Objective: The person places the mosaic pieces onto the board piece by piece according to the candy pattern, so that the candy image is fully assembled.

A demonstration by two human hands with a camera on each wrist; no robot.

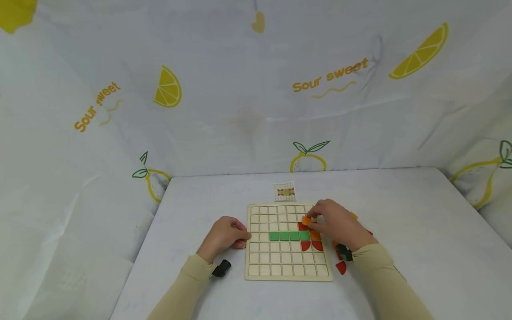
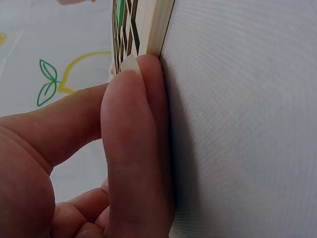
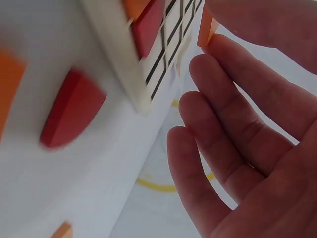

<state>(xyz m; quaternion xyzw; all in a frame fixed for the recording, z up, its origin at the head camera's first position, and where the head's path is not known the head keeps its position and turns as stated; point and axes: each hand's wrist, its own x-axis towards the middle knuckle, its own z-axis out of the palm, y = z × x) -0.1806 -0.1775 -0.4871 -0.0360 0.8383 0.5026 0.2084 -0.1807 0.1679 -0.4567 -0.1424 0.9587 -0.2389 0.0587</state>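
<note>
A pale wooden grid board (image 1: pixel 276 270) lies on the white table. My left hand (image 1: pixel 229 233) holds its left edge, with thumb and finger together at the rim (image 2: pixel 157 29) in the left wrist view. Over the board's upper right part, my right hand (image 1: pixel 336 224) pinches an orange tile (image 1: pixel 306 220) between thumb and index finger; the right wrist view shows that tile (image 3: pixel 206 27) clear of the board. A row of green squares (image 1: pixel 284 236) fills the middle, ending at an orange square (image 1: pixel 315 235). Red quarter-round pieces (image 1: pixel 306 246) sit below it, and a red piece (image 1: pixel 302 226) above.
A small pattern card (image 1: pixel 285 192) lies beyond the board. Loose red pieces (image 1: pixel 341 267) and orange pieces are scattered right of the board, partly hidden under my right wrist. A white cloth with lemon prints (image 1: pixel 168 86) hangs behind the table.
</note>
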